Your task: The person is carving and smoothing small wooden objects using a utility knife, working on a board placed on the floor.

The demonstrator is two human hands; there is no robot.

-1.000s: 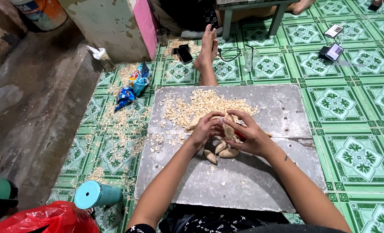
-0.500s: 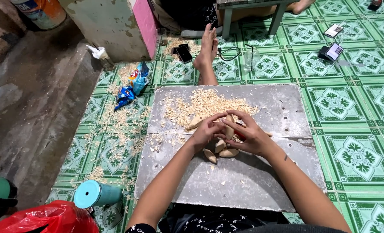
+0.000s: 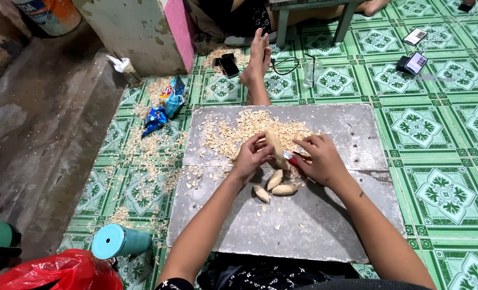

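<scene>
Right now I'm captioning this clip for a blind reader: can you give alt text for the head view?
Seen from above, a person's left hand holds a pale wooden piece while the right hand works it with a red-handled tool, over a grey board strewn with shavings. Three carved pieces lie below, on a green tiled floor.

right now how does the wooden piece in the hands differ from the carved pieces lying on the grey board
The pale wooden piece is held up off the grey board by the left hand; the three small carved wooden pieces lie flat on it, untouched. The held piece looks longer and blockier; the lying ones are shorter and rounded, tapering at the ends. The right hand holds a red-handled tool against the held piece only. All share the same light wood colour.
</scene>
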